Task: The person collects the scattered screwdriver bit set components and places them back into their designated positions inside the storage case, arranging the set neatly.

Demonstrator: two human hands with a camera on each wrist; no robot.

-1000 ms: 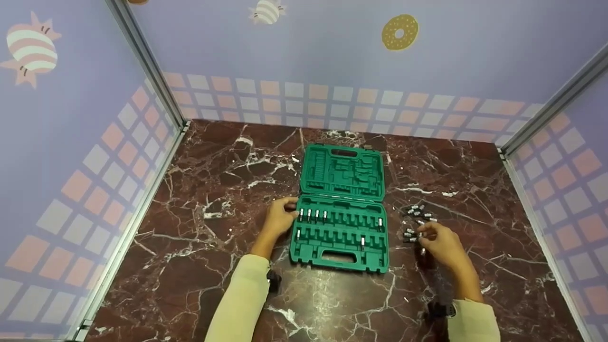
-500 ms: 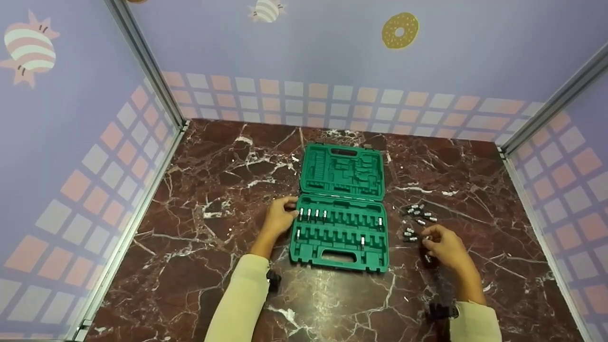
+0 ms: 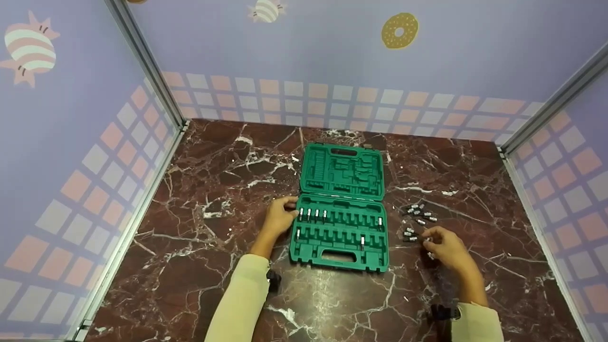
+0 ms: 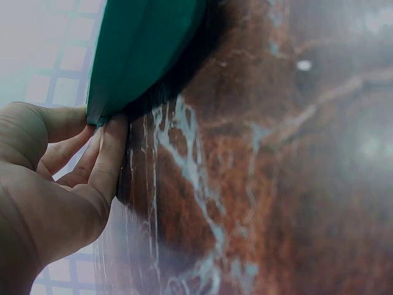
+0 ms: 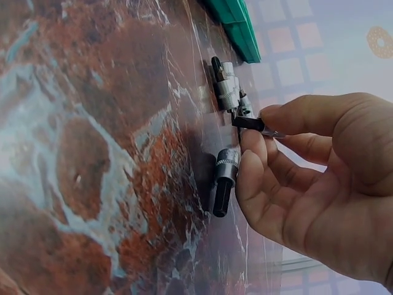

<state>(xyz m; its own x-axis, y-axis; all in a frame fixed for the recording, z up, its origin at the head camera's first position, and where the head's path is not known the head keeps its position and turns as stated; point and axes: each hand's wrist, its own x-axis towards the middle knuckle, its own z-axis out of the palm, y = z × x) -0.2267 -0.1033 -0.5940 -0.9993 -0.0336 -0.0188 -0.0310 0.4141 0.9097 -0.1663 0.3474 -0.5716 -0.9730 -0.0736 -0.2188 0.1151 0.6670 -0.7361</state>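
Note:
An open green case point(image 3: 338, 232) lies on the marbled table, with several silver bit sockets point(image 3: 317, 216) upright in its slots. My left hand point(image 3: 279, 218) grips the case's left edge; the left wrist view shows thumb and fingers point(image 4: 110, 147) at the green rim point(image 4: 98, 104). To the right of the case, my right hand point(image 3: 445, 244) pinches one bit socket by thumb and fingers, its black bit point(image 5: 248, 123) sticking out. One loose socket point(image 5: 228, 165) lies on the table just beside those fingers, and more sockets point(image 5: 227, 92) lie beyond.
Loose bit sockets point(image 3: 415, 210) are scattered right of the case, several in a group. The case lid point(image 3: 343, 171) lies folded back, away from me. Patterned panels point(image 3: 332, 104) with metal corner posts point(image 3: 154, 71) stand round the table point(image 3: 228, 190) on three sides.
My right hand has moved slightly right and towards me, away from the loose group of sockets. My left hand and the case have stayed in place.

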